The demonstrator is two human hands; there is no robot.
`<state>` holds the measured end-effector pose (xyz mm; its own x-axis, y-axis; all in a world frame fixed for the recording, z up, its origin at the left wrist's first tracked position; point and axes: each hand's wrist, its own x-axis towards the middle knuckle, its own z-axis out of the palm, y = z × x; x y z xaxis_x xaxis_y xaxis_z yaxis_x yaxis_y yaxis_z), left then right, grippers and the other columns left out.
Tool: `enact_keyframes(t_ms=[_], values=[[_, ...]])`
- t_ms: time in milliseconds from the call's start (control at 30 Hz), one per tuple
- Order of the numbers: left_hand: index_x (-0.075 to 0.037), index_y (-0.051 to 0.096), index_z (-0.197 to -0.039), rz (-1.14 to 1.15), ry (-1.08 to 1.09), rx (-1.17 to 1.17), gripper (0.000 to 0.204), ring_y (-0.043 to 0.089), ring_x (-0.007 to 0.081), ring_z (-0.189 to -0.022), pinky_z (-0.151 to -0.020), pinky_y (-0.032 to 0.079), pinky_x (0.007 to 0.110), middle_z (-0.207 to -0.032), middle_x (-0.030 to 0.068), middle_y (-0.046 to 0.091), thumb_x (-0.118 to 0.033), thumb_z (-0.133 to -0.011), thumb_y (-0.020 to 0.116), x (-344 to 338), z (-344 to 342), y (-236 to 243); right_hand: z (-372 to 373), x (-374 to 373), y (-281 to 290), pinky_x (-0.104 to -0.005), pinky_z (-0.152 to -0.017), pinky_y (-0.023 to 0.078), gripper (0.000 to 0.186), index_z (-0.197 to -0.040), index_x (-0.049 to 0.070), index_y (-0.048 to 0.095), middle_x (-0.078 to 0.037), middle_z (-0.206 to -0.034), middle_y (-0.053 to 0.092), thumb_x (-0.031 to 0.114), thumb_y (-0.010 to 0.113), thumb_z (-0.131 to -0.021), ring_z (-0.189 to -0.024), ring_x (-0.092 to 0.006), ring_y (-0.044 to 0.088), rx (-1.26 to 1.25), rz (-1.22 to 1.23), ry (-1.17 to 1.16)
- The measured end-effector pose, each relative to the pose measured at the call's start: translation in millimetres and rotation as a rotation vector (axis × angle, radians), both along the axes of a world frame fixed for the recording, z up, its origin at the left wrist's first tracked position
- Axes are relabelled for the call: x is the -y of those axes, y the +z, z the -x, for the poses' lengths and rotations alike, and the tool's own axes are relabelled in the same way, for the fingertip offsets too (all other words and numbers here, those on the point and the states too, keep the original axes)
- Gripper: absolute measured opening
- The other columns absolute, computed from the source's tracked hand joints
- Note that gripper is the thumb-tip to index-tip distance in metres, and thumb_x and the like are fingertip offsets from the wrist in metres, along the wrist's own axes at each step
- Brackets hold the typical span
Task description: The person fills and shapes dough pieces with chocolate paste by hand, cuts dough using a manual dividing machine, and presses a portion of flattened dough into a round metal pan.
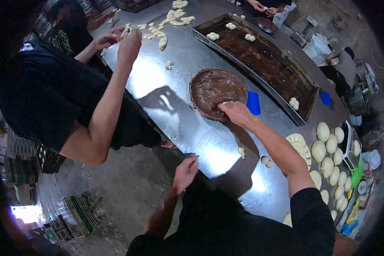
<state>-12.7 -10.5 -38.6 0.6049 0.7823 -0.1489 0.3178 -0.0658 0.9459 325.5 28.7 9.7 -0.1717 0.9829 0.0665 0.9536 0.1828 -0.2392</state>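
Note:
My right hand reaches over the near rim of a round bowl filled with smooth brown paste. Its fingertips are drawn together and dip into the paste. By the table's near edge is my left hand, raised with its fingers curled together; anything inside them is hidden. A small dough piece lies on the metal table between my hands. Beside my right forearm sit small dough balls. A blue flat piece lies against the bowl's right side.
A long dark baking tray at the far right holds a few clustered dough pieces. Several dough balls lie at the right. On my left, a co-worker's hands handle dough near dough strips. Another person's hands work at the far side.

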Motion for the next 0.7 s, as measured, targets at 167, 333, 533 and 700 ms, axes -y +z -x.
enact_keyframes(t_ms=[167,333,533,700], values=[[0.000,0.060,-0.118,0.270,0.150,-0.113,0.028,0.058,0.0157,-0.106,-0.093,0.044,0.028,-0.116,0.0096,0.063,-0.015,-0.095,0.055,-27,40,4,-19,-19,8,-0.0479,-0.077,0.050,0.040,-0.117,0.011,0.053,-0.016,-0.099,0.068,0.001,0.050,-0.078,-0.093,-0.0383,0.063,-0.374,0.422,-0.114],[-0.002,0.062,-0.116,0.117,0.089,-0.053,0.026,0.062,0.0153,-0.100,-0.087,0.047,0.027,-0.107,0.0115,0.067,-0.016,-0.096,0.054,-34,17,7,-7,-17,12,-0.0466,-0.079,0.049,0.040,-0.117,0.011,0.054,-0.018,-0.100,0.067,0.001,0.051,-0.078,-0.095,-0.0390,0.063,-0.152,0.383,-0.098],[-0.001,0.052,-0.128,0.639,-0.032,0.341,0.034,0.059,0.0208,-0.109,-0.086,0.051,0.032,-0.122,0.0122,0.058,-0.018,-0.099,0.049,-18,-80,20,-12,-17,5,-0.0418,-0.071,0.050,0.039,-0.117,0.004,0.057,-0.016,-0.096,0.066,0.002,0.052,-0.079,-0.080,-0.0294,0.065,-0.635,0.505,-0.345],[0.000,0.047,-0.126,0.913,0.139,0.607,0.032,0.055,0.0217,-0.112,-0.090,0.051,0.039,-0.118,0.0114,0.056,-0.016,-0.098,0.046,11,-125,56,23,66,40,-0.0288,-0.066,0.056,0.047,-0.125,0.000,0.054,-0.012,-0.096,0.064,-0.007,0.045,-0.079,-0.079,-0.0161,0.065,-1.830,0.664,-0.502]])
